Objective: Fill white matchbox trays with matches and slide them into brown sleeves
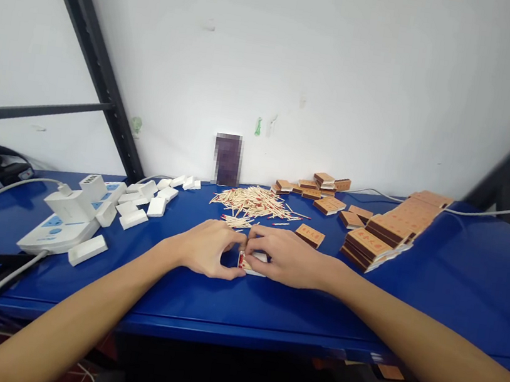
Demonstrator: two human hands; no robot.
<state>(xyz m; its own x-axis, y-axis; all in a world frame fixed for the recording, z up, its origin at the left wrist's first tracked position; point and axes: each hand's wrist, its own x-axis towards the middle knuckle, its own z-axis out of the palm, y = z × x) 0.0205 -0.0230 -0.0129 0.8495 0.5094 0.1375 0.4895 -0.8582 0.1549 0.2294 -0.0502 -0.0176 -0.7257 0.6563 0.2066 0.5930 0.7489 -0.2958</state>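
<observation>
Blue desk (220,303), white wall (370,74) behind. One matchbox tray (256,273), frame centre: left hand (209,248) pinches its left end; right hand (286,257) bends fingers over the matches (242,260) inside, grip unclear. Step, judged: bedding matches in; next move calls for light, level fingertips. Outward: one match pile (253,203), sticks uncountable; one lone matchbox (309,235), right of centre; white trays (133,219) left, roughly a dozen, overlapping; matchbox stacks (371,244) right, uncountable.

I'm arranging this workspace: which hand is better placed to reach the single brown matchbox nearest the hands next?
Probably the right hand: the brown matchbox lies just beyond it. The left hand is farther away, on the other side of the white matchbox tray where both hands meet.
</observation>
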